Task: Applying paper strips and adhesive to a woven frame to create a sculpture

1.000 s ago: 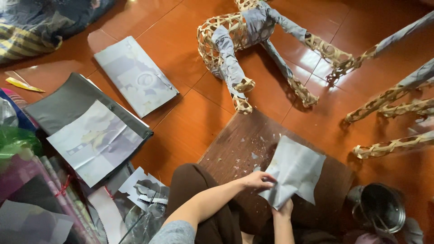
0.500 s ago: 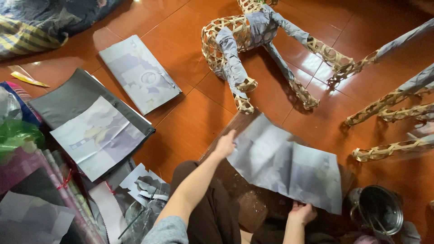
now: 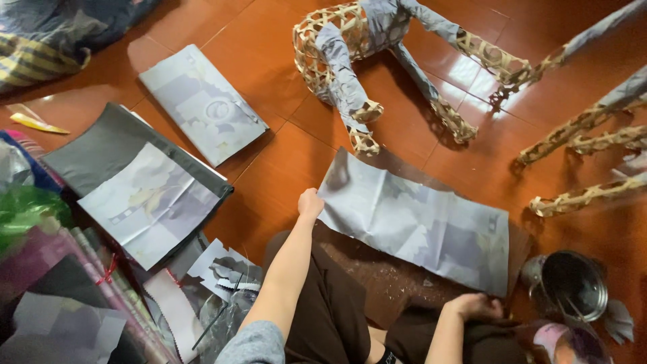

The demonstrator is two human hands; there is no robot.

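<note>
1. Two bare hands pinch one unfolded grey newspaper sheet (image 3: pixel 418 226), spread flat betw. them over a brown board (image 3: pixel 377 276) on the red tile floor (image 3: pixel 269 168).
2. L hand (image 3: pixel 311 203): fist closed on sheet's near-left edge, arm stretched fwd.
3. R hand (image 3: pixel 476 305): fingers curled on sheet's lower right corner, close to the body. Hands well apart, one at each end of the sheet.
4. Just right of R hand: small metal pot (image 3: pixel 573 286), w/ a tool inside, too dark to tell which.
5. Beyond L hand, past sheet's far edge: woven bamboo frame figure (image 3: pixel 377 61), partly wrapped in grey paper, lying on floor; more woven bamboo legs (image 3: pixel 586 128) further right.
6. Left of L hand: folded newspaper stack (image 3: pixel 148 195) on a dark sheet; another folded paper (image 3: pixel 202 104) further out.
7. Near L elbow: torn paper scraps (image 3: pixel 226 269), coloured paper rolls (image 3: pixel 81 269).
</note>
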